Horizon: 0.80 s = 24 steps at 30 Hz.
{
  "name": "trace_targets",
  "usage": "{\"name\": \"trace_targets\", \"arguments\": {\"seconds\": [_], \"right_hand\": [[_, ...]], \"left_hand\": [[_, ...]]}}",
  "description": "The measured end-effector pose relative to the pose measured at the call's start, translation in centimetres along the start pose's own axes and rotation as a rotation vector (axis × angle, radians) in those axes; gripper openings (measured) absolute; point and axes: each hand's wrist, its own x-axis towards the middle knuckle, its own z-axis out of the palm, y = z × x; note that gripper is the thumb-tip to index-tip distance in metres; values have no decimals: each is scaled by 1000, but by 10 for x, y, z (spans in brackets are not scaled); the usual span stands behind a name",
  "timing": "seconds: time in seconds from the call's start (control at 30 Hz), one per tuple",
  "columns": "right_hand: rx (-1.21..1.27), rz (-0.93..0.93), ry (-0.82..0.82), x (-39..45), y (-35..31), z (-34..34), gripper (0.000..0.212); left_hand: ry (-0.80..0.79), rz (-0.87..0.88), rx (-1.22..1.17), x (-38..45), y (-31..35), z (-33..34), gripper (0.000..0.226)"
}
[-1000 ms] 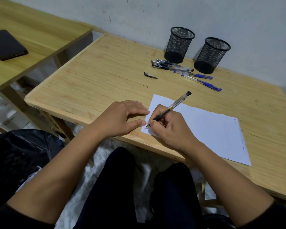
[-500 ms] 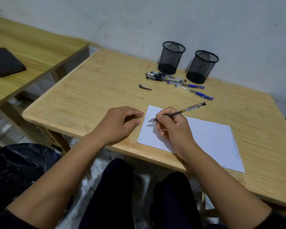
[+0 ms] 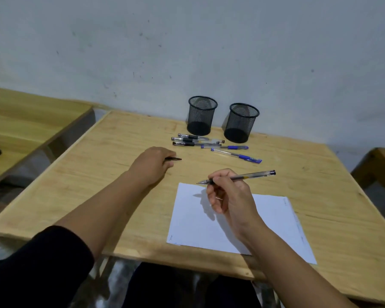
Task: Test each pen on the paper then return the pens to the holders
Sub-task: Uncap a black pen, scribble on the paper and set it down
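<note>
My right hand (image 3: 226, 193) holds an uncapped clear pen (image 3: 245, 175) level above the top left corner of the white paper (image 3: 209, 221), tip pointing left. My left hand (image 3: 152, 164) lies on the table further back, fingers closed on the black pen cap (image 3: 175, 159), whose end sticks out to the right. Several loose pens (image 3: 198, 141) with black grips and two with blue grips (image 3: 238, 155) lie in front of two black mesh holders (image 3: 202, 115) (image 3: 241, 122) by the wall. Both holders look empty.
The wooden table (image 3: 98, 185) stands against a grey wall. A second wooden table (image 3: 20, 121) sits to the left with a dark object at its edge, and another wooden piece (image 3: 382, 165) at the far right. My dark-clothed legs are under the front edge.
My right hand lifted the pen off the paper and turned it level. My left hand left the paper's corner, reached back and closed on the black cap. The camera tilted upward.
</note>
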Motion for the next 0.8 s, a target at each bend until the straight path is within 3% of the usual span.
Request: {"name": "trace_targets", "arguments": {"seconds": [0.27, 0.57, 0.8], "right_hand": [[10, -5, 35, 4, -2, 3, 19], [49, -136, 82, 10, -20, 10, 19], [7, -191, 31, -2, -21, 19, 19]], "left_hand": [[67, 10, -28, 0, 6, 0, 17], [409, 189, -331, -57, 54, -30, 18], [449, 226, -333, -78, 66, -45, 19]]}}
